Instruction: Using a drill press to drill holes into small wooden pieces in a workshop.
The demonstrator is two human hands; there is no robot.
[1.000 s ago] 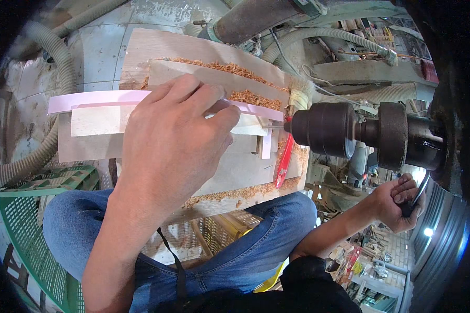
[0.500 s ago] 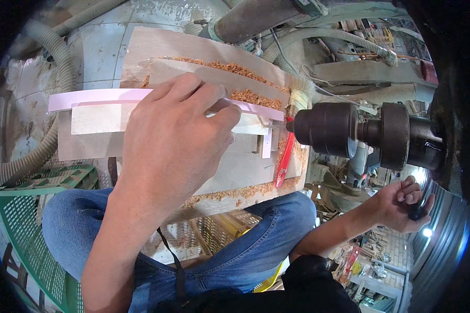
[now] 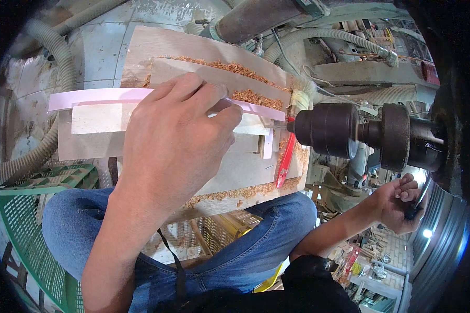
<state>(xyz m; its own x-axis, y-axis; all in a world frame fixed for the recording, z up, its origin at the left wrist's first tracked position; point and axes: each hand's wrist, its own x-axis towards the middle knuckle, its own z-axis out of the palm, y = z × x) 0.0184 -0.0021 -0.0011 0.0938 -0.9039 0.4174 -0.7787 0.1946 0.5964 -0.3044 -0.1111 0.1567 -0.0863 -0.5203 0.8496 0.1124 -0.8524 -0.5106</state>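
Note:
My left hand (image 3: 175, 130) is closed over a pale wooden piece (image 3: 99, 119), pressing it along a curved pink strip (image 3: 99, 96). Both lie on a plywood board (image 3: 230, 172). By the right end of the piece is the thin drill bit (image 3: 278, 125) of a dark drill chuck (image 3: 326, 130); whether its tip is in the wood I cannot tell. A short pink-faced block (image 3: 268, 143) stands near that end. At the lower right my right hand (image 3: 402, 203) grips a black-ended metal lever (image 3: 413, 212).
A brush (image 3: 287, 156) with a red handle lies under the chuck. Wood shavings (image 3: 256, 98) are heaped along the board. A green plastic crate (image 3: 31, 235) stands at left, beside a ribbed hose (image 3: 62, 62). A thick metal column (image 3: 256, 21) rises behind the board.
My right hand has shifted slightly left and turned with the lever. My left hand, the wooden piece and the pink strip look almost unmoved.

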